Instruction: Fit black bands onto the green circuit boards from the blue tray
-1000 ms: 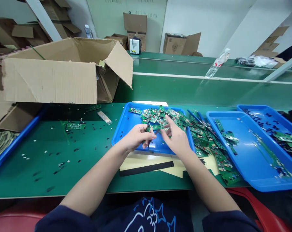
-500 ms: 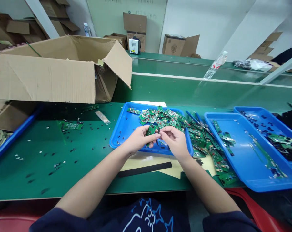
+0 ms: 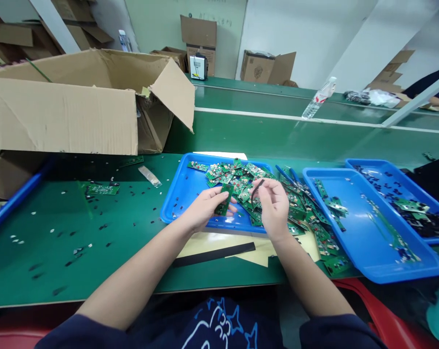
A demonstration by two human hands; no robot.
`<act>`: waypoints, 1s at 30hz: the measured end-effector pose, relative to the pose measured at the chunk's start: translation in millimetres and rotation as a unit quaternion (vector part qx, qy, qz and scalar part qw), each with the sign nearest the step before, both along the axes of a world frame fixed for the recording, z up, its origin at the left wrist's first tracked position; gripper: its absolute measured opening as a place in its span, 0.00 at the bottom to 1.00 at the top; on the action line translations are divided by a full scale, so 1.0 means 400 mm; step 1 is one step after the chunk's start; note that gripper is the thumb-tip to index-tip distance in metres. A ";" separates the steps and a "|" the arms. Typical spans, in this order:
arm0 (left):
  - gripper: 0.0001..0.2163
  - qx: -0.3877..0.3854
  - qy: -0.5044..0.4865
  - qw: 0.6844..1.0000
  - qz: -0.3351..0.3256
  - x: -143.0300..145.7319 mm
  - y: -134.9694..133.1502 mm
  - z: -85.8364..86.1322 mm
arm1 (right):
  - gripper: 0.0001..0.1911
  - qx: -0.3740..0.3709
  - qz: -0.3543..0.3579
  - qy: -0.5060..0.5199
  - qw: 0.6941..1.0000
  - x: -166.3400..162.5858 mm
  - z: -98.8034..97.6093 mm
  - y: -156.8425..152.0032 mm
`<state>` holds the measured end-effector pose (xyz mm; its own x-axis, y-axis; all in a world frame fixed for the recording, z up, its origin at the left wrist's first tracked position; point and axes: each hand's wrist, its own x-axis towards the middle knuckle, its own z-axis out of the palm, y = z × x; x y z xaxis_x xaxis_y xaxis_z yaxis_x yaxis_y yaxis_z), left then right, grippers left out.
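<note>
1. Held a small green board (image 3: 225, 199) in the left hand (image 3: 204, 206), gripped between thumb and fingers, just over the near side of the blue tray (image 3: 192, 183).
2. Pinched a thin, bent black strip (image 3: 255, 192) in the right hand (image 3: 276, 208), thumb against finger, apart from the board.
3. Could have dropped the strip by pinching too softly, and lost it in the pile of boards (image 3: 246, 179) near the fingers.
4. Might have folded the strip on itself by squeezing or turning too fast; looked bendy. Could not tell if sticky.
5. Could have let the board slip through a loose grip, and mixed it up with others much like it.
6. Might have knocked the heap of boards (image 3: 323, 242) right beside the tray with a wide swing of the right arm.
7. Could have picked up tiny black bits (image 3: 103, 226) by setting the board down on the messy green table (image 3: 128, 257).
</note>
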<state>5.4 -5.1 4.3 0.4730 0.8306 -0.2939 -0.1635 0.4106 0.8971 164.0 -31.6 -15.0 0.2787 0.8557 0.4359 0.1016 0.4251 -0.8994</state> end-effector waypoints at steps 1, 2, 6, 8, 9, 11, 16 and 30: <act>0.08 0.013 0.014 1.000 -0.012 -0.001 0.002 -0.001 | 0.06 -0.004 0.038 -0.035 0.999 0.004 0.001 -0.001; 0.09 0.031 0.028 0.999 -0.028 -0.002 0.003 -0.002 | 0.05 -0.014 0.080 -0.077 0.994 0.007 0.001 -0.003; 0.11 0.126 0.107 0.984 -0.073 -0.005 -0.002 -0.001 | 0.02 -0.043 0.147 -0.223 0.963 0.010 -0.006 -0.003; 0.11 0.154 0.139 0.975 -0.083 -0.006 -0.004 0.001 | 0.04 -0.039 0.135 -0.266 0.954 0.009 -0.010 -0.001; 0.11 0.160 0.147 0.972 -0.086 -0.006 -0.006 0.001 | 0.04 -0.037 0.129 -0.284 0.949 0.008 -0.012 0.000; 0.11 0.163 0.152 0.971 -0.091 -0.006 -0.007 0.003 | 0.04 -0.035 0.119 -0.309 0.943 0.008 -0.013 0.001; 0.11 0.170 0.150 0.968 -0.111 -0.004 -0.008 0.008 | 0.04 -0.039 0.106 -0.316 0.942 0.008 -0.011 0.000; 0.17 0.236 0.198 0.950 -0.061 -0.006 -0.016 0.008 | 0.07 -0.076 0.058 -0.239 0.966 -0.008 -0.019 -0.005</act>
<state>3.2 -11.4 7.4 0.5046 0.8598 -0.0778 0.2472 -0.0575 0.9673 160.9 -33.8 -22.5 -0.0243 0.9333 0.3584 0.4801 0.3253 -0.8147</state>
